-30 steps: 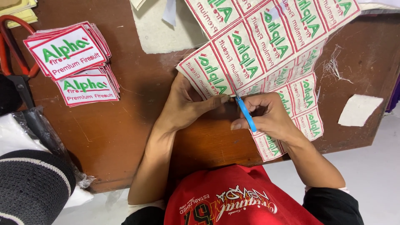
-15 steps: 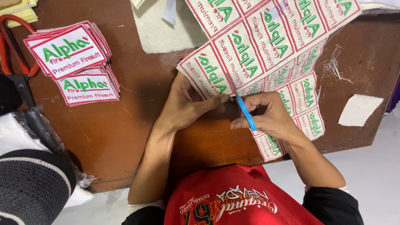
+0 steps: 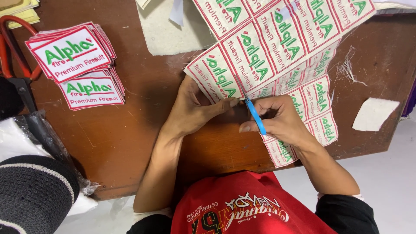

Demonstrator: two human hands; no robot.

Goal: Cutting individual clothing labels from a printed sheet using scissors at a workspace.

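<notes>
While most of the big sheet of patches (image 3: 277, 47) was yet uncut, spread over the far side of the brown table (image 3: 130, 130) with its near end hanging off the table's front edge, a fair share of the work looked finished: two stacks of cut patches (image 3: 80, 65) lay well apart to the left, each patch white with green lettering and a red border. Judging by that, many patches on the sheet were left to separate, row after row. A loose scrap of white backing (image 3: 375, 113) lay near the right edge of the table, and large red-handled scissors (image 3: 13, 60) rested beyond the stacks at the far left.

Both forearms came in over the table's front edge and met at the sheet's lower left corner. The left hand (image 3: 190, 112) lay palm down, its fingers curled under the corner patch and its thumb stretched right along the edge, pinching the fabric taut. The right hand (image 3: 281, 121) was closed in a loose fist around a small blue-handled cutter (image 3: 255, 116), whose tip pointed at the red border just beside the left thumb; whether the blade touched the fabric could not be made out.
</notes>
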